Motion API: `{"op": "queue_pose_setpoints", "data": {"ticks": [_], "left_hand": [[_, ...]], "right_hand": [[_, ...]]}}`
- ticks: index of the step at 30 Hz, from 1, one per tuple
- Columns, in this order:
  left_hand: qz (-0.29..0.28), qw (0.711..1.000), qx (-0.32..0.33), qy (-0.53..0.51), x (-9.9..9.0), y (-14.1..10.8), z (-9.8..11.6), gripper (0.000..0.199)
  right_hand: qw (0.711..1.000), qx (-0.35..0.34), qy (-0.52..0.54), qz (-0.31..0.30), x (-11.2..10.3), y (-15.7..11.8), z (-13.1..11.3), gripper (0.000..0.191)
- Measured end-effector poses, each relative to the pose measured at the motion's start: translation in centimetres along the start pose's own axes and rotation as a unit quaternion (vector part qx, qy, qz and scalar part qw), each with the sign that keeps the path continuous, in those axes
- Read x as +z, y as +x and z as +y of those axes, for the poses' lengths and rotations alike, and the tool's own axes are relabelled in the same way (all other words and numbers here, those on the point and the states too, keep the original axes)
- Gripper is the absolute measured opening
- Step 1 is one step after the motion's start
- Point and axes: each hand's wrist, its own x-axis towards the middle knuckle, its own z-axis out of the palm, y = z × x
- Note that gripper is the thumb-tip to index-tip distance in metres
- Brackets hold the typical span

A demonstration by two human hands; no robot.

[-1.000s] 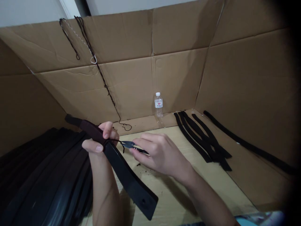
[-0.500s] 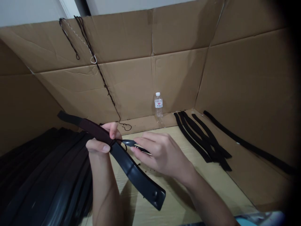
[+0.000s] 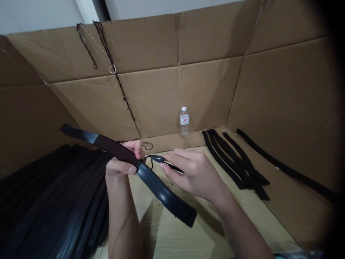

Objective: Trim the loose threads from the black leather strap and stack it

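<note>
A long, curved black strap (image 3: pixel 167 192) with a dark maroon middle section slants across the view above the table. My left hand (image 3: pixel 126 162) is closed round it near the lower end of the maroon part, thumb in front and fingers behind. Just right of that grip, my right hand (image 3: pixel 185 169) holds a small dark pointed tool (image 3: pixel 157 158), which looks like snips or tweezers. Its tip touches a thin dark cord that runs to the strap. A loose loop of the cord hangs below the tip.
Many black straps (image 3: pixel 54 201) are piled at the left. Several black strips (image 3: pixel 229 162) lie at the right, with a longer one (image 3: pixel 285 169) beyond. A plastic bottle (image 3: pixel 184 120) stands by the cardboard wall (image 3: pixel 151 93), where dark cords (image 3: pixel 121 86) hang. Dark specks dot the table (image 3: pixel 167 237).
The strap has tilted, and its lower end sits higher. The tool's tip has drawn slightly away from the strap, with cord stretched between them. The whole view has shifted a little.
</note>
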Motion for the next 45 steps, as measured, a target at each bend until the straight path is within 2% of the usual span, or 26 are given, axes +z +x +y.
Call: {"op": "queue_pose_setpoints", "data": {"ticks": [8,13,17,24,30,35,40,43,45], "left_hand": [[-0.005,0.999,-0.021,-0.028,0.1,-0.1,-0.1,0.041],[0.006,0.999,-0.019,-0.041,-0.2,-0.2,-0.1,0.044],[0.017,0.999,-0.013,-0.045,0.0,-0.2,-0.1,0.045],[0.044,0.998,-0.016,-0.046,0.4,-0.4,0.3,0.044],[0.001,0.999,-0.006,-0.036,0.2,-0.4,0.3,0.039],[-0.006,0.999,-0.009,-0.032,0.1,-0.5,0.3,0.038],[0.009,1.0,0.019,-0.017,0.2,-0.5,0.2,0.037],[0.041,0.998,0.049,0.016,0.7,-0.4,0.4,0.037],[0.055,0.995,0.067,0.058,1.0,-0.5,0.5,0.035]], "right_hand": [[0.999,-0.03,-0.003,0.018,0.1,0.0,-0.3,0.027],[0.999,-0.046,-0.006,0.023,0.2,0.0,-0.6,0.033],[0.999,-0.029,0.025,0.018,0.4,0.0,-0.5,0.034],[0.997,0.023,0.068,0.021,0.3,0.0,0.1,0.02],[0.998,0.01,0.055,0.017,0.0,-0.2,-0.4,0.021],[0.999,0.003,0.039,0.01,0.3,-0.2,-0.8,0.021],[0.996,0.04,0.079,0.015,0.0,0.0,-0.7,0.017],[0.98,0.12,0.152,0.048,-0.2,0.3,-0.5,0.018],[0.961,0.184,0.202,0.042,-0.2,0.6,-0.3,0.023]]}}
